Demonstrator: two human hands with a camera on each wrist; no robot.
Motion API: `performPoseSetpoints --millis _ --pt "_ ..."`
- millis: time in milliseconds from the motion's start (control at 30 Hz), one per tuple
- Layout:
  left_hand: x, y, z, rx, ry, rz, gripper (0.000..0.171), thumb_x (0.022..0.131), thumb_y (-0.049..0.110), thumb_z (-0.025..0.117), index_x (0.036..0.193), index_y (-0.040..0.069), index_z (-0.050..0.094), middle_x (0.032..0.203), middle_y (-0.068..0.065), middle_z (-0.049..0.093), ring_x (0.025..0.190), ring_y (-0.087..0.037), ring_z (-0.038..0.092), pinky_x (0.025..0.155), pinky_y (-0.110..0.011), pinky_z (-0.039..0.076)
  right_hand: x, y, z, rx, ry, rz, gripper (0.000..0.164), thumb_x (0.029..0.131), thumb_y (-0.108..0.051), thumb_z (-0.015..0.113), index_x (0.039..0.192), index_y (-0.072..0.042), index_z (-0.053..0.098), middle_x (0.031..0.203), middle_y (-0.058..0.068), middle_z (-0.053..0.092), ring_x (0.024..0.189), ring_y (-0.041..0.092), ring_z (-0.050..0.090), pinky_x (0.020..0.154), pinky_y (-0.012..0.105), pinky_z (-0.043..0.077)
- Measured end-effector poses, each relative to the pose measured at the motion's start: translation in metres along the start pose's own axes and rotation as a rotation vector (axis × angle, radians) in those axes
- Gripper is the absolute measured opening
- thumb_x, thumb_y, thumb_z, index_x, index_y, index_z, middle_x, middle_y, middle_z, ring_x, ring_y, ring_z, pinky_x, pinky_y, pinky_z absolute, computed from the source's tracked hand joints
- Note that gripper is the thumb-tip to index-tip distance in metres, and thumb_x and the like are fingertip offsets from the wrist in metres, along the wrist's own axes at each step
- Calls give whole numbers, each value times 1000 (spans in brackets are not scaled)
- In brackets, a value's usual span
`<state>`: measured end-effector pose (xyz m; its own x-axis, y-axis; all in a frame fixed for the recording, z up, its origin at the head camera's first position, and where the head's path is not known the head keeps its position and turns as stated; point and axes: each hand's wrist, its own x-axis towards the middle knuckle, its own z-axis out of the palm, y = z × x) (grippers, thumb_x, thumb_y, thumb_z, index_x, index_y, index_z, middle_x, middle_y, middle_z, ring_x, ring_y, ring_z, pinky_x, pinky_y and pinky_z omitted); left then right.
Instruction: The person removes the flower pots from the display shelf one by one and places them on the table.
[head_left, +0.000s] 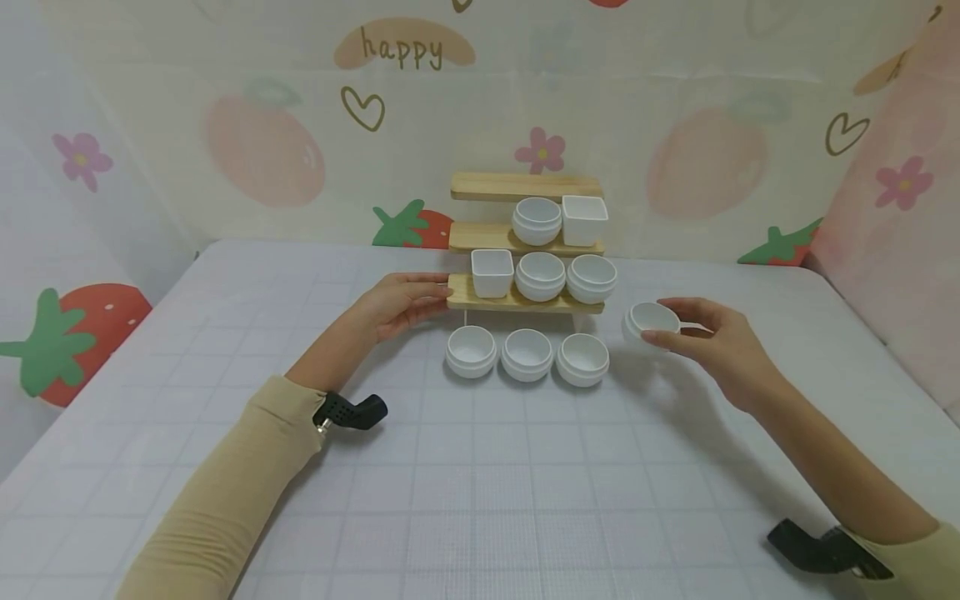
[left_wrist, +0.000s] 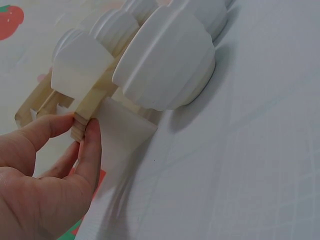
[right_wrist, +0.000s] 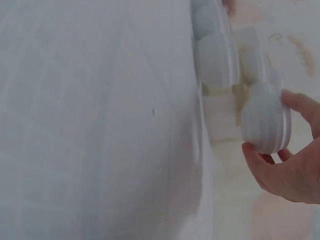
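My left hand (head_left: pixel 408 304) pinches the left end of the lowest wooden shelf (head_left: pixel 525 305) between thumb and fingers; the left wrist view shows the grip on the wood's end (left_wrist: pixel 86 112). To the right of the rack, my right hand (head_left: pixel 716 342) holds a round white bowl (head_left: pixel 651 319) by its sides, raised above the table. That bowl (right_wrist: pixel 265 120) sits between thumb and fingers in the right wrist view. The lowest shelf bears a square white cup (head_left: pixel 492 275) and two round bowls (head_left: pixel 540 277). On the middle shelf (head_left: pixel 480 238) are a round bowl (head_left: pixel 537 221) and a square cup (head_left: pixel 585 221).
Three round white bowls (head_left: pixel 527 356) stand in a row on the table just in front of the rack. The top shelf (head_left: pixel 525 185) is bare wood. A patterned cloth backdrop (head_left: pixel 480 108) rises behind the white gridded table (head_left: pixel 480 500).
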<state>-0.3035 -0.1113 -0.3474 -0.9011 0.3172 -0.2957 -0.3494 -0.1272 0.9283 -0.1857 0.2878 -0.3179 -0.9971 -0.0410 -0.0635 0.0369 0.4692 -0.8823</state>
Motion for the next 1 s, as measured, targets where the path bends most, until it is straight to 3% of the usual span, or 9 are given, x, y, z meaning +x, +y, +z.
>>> performPoseSetpoints --millis 433,700,1000 --pt "0 0 0 6 18 -11 54 105 -2 59 157 -7 42 153 -22 48 89 -8 70 89 -19 62 2 7 2 -59 -54 51 70 95 -35 82 151 -6 52 121 -19 62 104 3 65 92 13 48" --pt "1 -1 0 2 3 6 54 106 -4 57 157 -8 40 155 -24 46 90 -8 69 89 -18 62 3 8 3 -90 -84 62 71 95 -36 82 152 -6 52 136 -3 59 108 5 63 93 14 50" --pt "1 -1 0 6 10 -1 54 105 -2 59 156 -7 43 147 -20 52 90 -8 70 90 -19 62 6 15 5 -111 -111 65 70 95 -30 81 152 -4 51 141 5 58 107 8 62 89 14 51"
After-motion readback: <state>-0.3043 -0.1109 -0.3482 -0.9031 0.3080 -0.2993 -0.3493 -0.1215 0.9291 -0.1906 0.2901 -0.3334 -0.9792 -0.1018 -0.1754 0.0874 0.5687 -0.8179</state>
